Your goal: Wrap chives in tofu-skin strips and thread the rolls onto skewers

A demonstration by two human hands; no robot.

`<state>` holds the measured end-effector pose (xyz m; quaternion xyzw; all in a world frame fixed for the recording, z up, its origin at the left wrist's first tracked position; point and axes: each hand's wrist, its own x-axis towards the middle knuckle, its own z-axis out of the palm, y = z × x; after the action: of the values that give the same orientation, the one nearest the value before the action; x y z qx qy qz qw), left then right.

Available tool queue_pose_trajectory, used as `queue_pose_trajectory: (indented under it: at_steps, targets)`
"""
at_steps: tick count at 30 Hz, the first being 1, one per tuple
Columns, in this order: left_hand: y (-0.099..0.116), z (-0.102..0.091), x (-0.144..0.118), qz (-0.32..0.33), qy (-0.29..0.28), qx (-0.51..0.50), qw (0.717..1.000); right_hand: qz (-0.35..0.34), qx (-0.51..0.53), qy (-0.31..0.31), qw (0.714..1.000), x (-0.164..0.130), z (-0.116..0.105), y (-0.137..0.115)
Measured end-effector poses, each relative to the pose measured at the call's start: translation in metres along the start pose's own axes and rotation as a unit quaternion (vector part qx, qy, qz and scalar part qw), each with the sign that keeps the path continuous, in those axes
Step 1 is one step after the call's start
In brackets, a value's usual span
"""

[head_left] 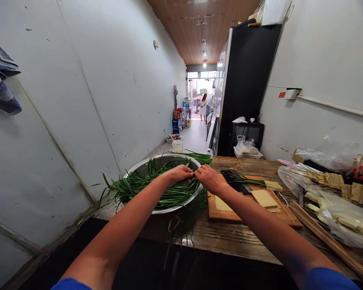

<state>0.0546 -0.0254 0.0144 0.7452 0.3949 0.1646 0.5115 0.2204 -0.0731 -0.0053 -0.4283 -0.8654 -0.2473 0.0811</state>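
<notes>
Over the right side of a large metal basin [196, 161], my two hands meet with their fingertips nearly touching. My left hand [179, 173] is closed in a pinch; what lies between its fingers is too small to make out. My right hand [210, 177] is closed too, and a blurred bunch of green chives [189, 219] hangs beneath it, in front of the rim. Long loose chives [133, 189] fill the basin and spill over its left edge. Right of my hands, a wooden cutting board [218, 215] carries a dark cleaver blade [234, 181] and square yellowish sheets [264, 198].
More chives [199, 157] lie behind the basin. Cut stalks [272, 185] rest on the board. Thin sticks [326, 231] and plastic bags [347, 225] with pale pieces crowd the wooden table's [242, 237] right. A wall is close at left. A person [203, 106] stands near the far doorway.
</notes>
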Motion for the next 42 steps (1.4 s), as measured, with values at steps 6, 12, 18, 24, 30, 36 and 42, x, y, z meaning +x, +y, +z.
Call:
queue_pose_trajectory:
  at_steps: [6,12,18,24,30,36,42]
  targets:
    - [0.004,-0.014,-0.007,-0.019,0.019,0.085,0.996,0.028,0.021,0.003,0.999,-0.002,-0.006,0.010]
    - [0.013,-0.006,-0.007,-0.001,0.069,0.088,0.994,0.061,0.047,0.023,0.997,0.004,-0.017,0.004]
    - [0.015,-0.001,-0.004,0.001,0.037,0.066,0.997,0.051,0.050,-0.026,0.997,0.008,-0.031,0.005]
    - [0.025,-0.001,-0.005,0.022,0.080,0.128,0.988,0.099,0.091,-0.032,0.990,-0.006,-0.039,0.020]
    - [0.046,0.015,-0.002,0.022,0.042,0.146,0.988,0.082,0.116,-0.064,0.988,-0.007,-0.050,0.027]
    - [0.064,0.025,-0.008,0.111,0.042,0.168,0.979,0.080,0.298,-0.058,0.949,-0.024,-0.053,0.064]
    - [0.073,0.053,0.000,0.184,0.118,0.219,0.951,0.183,0.531,-0.047,0.826,-0.062,-0.058,0.083]
